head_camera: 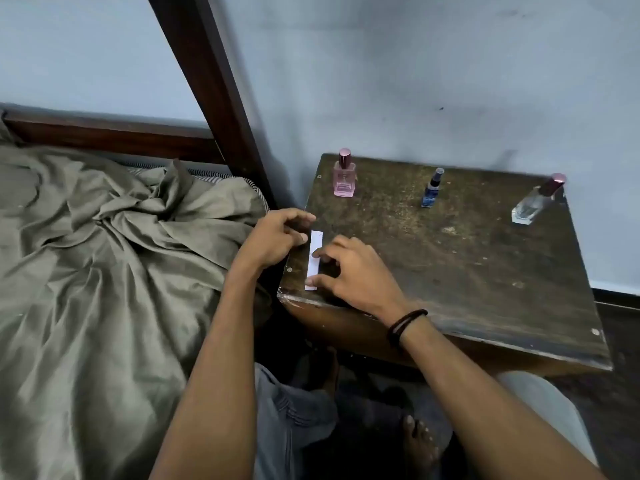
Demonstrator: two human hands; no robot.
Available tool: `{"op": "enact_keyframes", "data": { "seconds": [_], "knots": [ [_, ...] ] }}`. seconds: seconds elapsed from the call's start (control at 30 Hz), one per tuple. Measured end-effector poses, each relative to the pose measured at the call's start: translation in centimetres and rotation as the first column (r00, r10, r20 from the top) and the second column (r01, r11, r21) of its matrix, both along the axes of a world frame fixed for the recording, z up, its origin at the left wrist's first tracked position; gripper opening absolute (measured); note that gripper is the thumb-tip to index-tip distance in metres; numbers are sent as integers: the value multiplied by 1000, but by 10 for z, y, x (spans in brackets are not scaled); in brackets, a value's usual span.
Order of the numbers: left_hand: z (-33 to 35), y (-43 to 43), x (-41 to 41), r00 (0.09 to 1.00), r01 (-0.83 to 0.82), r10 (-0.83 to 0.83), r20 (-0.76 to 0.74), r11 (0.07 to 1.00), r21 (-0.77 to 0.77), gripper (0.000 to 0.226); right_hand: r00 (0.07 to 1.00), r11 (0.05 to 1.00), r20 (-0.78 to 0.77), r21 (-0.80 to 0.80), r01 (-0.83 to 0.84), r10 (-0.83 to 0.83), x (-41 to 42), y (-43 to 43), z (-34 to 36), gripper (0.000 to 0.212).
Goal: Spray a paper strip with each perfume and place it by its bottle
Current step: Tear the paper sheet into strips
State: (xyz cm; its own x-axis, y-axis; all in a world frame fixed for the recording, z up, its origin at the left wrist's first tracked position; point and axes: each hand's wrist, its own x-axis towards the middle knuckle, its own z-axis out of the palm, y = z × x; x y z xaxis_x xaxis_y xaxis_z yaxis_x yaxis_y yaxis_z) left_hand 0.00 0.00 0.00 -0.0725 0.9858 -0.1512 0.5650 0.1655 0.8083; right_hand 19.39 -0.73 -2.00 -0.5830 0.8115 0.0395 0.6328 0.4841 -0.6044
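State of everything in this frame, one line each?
Pink bottle: upright, capped.
Blue bottle: upright.
Clear bottle: standing, capped.
Strip: flat on the table, near its left edge, far from all the bottles.
Right hand: fingertips on the strip.
Left hand: loosely curled beside the strip, holding nothing.

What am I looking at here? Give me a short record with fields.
surface: worn wooden table
bottles: pink bottle, blue bottle, clear bottle, standing along the back
paper: one white strip, flat near the left edge
right hand: thumb and fingertip touch the strip
left hand: loosely curled beside the strip, holding nothing
left of table: rumpled bed sheet
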Motion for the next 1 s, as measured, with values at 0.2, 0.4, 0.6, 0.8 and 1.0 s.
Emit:
{"op": "enact_keyframes", "data": {
  "seconds": [0.2, 0.4, 0.6, 0.8, 1.0],
  "knots": [
    [-1, 3, -2, 988, 104, -111, -109, 993, -63, 43, 996, 996, 93, 84, -10, 2, -7, 1, -7, 51],
    [0, 5, -2, 969, 137, -148, -198, 988, -68, 41, 999, 998, 38, 61, 32, -35, -8, 5, -10, 31],
    [2, 4, -5, 977, 140, -156, -143, 983, -116, 52, 965, 980, -193, -124, 156, -178, -6, 12, -11, 13],
    [9, 2, 0, 991, 125, -130, -35, 985, -119, 59, 842, 886, -409, -434, 161, -353, 1, 21, -2, 6],
    [4, 5, 17, 988, 108, -118, -98, 989, -97, 47, 746, 795, -464, -589, 142, -478, 6, 22, 9, 8]
  ]
}}
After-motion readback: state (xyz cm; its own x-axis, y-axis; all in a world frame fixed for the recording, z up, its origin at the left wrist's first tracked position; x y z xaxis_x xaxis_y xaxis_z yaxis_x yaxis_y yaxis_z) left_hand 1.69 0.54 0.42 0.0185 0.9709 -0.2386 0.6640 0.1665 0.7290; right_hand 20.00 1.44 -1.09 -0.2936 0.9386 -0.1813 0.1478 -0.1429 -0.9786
